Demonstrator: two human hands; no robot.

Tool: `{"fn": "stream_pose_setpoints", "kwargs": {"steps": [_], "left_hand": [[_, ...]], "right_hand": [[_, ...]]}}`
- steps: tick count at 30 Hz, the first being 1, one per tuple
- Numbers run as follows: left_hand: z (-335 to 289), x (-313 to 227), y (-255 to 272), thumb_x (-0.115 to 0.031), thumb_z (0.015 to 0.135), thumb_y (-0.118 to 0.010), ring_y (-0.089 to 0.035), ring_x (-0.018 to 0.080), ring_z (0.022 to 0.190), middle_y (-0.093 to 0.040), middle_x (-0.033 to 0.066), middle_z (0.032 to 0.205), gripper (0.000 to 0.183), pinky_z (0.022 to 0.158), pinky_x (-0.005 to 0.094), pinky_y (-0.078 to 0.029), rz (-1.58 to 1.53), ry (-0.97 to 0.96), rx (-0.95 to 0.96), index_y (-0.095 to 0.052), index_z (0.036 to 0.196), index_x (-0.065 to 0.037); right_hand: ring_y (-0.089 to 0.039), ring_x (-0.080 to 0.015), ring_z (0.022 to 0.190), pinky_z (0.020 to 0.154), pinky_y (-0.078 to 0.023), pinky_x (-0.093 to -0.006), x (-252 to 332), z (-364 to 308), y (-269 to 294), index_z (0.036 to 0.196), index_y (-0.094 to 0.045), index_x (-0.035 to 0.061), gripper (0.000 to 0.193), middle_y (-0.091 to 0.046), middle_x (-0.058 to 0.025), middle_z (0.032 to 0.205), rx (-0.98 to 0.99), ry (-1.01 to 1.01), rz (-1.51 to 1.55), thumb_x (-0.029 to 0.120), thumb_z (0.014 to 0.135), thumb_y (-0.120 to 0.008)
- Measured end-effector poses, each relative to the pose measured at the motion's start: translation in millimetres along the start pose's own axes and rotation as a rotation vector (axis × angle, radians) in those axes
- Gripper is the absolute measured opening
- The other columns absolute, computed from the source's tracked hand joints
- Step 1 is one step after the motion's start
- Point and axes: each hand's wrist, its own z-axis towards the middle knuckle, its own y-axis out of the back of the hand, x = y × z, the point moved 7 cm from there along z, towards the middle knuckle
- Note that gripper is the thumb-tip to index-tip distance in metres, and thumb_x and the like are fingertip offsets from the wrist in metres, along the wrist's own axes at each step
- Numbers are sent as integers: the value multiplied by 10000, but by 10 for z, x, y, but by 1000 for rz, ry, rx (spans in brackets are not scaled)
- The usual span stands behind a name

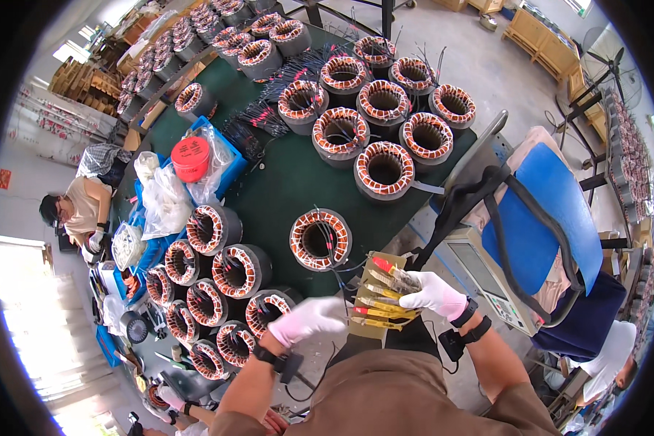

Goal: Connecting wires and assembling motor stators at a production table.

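Note:
A single motor stator (320,239) with copper windings and thin lead wires lies on the green table (291,174), just beyond my hands. My left hand (307,319), in a white glove, hovers blurred beside a block of yellow clip connectors (376,296) at the table's near edge; I cannot tell whether it holds anything. My right hand (433,292), also gloved, pinches a red-tipped clip at the block's right side. Wires run from the stator to the clips.
Several stators (384,116) are grouped at the table's far right, more stators (218,276) at the near left. A blue tray with plastic bags and a red lid (190,158) sits left. A grey test instrument (487,280) and blue chair (541,211) stand right. A seated person (76,211) works at left.

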Motion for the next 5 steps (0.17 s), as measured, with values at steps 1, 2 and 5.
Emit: {"fn": "stream_pose_setpoints", "kwargs": {"steps": [1,2,5], "left_hand": [[-25,-120,211,-180,942,-727,-684,179,1052,-720,108,1206,498,937,324,-542,5,84,-113,-600,1353,72],[-9,29,604,-140,996,-629,-691,144,890,-719,90,1130,371,769,266,-546,-159,-68,-183,-620,1319,44],[208,-314,992,-191,1031,-601,-670,123,770,-708,57,1052,373,608,213,-487,-29,-70,-550,-596,1345,11]], "right_hand": [[-579,-107,1229,1109,-444,-301,-7,-18,26,1466,-536,-38,644,-652,-23,1343,-7,-1,5,76,895,-813],[-578,-109,1232,1108,-444,-302,3,-10,14,1471,-531,-37,652,-648,-24,1354,-14,-2,32,84,896,-815],[-569,-120,1256,1111,-442,-301,-38,6,100,1511,-482,-35,733,-620,-39,1412,-64,25,49,118,887,-835]]}}
